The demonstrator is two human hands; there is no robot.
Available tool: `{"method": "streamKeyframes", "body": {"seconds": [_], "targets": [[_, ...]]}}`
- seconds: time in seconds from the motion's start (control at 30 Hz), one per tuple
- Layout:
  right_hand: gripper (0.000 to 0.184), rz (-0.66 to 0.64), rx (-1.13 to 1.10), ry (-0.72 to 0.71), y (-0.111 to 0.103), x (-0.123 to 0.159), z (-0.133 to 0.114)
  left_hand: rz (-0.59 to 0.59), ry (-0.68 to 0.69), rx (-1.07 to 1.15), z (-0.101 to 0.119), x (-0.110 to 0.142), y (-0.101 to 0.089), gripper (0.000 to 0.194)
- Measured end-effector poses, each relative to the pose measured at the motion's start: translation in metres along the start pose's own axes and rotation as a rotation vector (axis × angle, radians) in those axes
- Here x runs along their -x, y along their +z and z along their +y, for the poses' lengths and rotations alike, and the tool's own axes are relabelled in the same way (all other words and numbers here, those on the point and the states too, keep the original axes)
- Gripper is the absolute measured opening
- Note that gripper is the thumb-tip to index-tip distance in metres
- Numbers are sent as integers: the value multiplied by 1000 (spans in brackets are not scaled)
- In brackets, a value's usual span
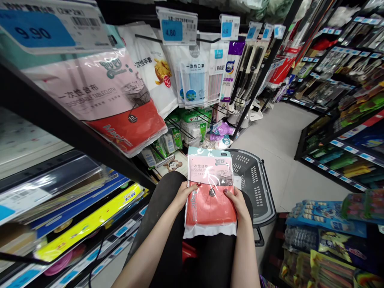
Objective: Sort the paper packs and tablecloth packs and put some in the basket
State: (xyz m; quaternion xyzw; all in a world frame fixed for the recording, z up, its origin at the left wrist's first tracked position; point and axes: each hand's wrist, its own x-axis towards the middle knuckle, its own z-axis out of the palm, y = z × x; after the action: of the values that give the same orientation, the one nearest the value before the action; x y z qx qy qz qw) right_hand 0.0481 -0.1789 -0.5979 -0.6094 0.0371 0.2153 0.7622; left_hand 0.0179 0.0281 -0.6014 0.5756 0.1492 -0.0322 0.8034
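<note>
I hold a flat pack of disposable tablecloth (pixel 210 188), pink on top and red below, over my lap. My left hand (pixel 184 195) grips its left edge with the thumb on the front. My right hand (pixel 238 204) grips its right edge the same way. Both hands are closed on the pack. A matching, larger-looking pack (pixel 102 94) hangs on the shelf hook at the upper left. Behind the held pack, a grey plastic shopping basket (pixel 258 180) stands on the floor.
Shelving on the left carries hanging packs of gloves (pixel 156 68), face masks (pixel 193 80) and price tags (pixel 177 28). Lower left shelves hold flat packaged goods (pixel 90 220). Shelves on the right hold more goods (pixel 327 232). A grey tiled aisle (pixel 282 132) runs ahead.
</note>
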Motion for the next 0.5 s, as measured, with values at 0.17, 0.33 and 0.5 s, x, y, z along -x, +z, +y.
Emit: {"method": "streamKeyframes", "body": {"seconds": [0.17, 0.33, 0.5], "targets": [[33, 6, 15, 2, 1, 1, -1, -8, -3, -7, -1, -1, 0, 38], [33, 6, 13, -2, 1, 0, -1, 0, -5, -4, -1, -1, -1, 38], [32, 2, 0, -2, 1, 0, 0, -9, -5, 4, -2, -1, -1, 38]]}}
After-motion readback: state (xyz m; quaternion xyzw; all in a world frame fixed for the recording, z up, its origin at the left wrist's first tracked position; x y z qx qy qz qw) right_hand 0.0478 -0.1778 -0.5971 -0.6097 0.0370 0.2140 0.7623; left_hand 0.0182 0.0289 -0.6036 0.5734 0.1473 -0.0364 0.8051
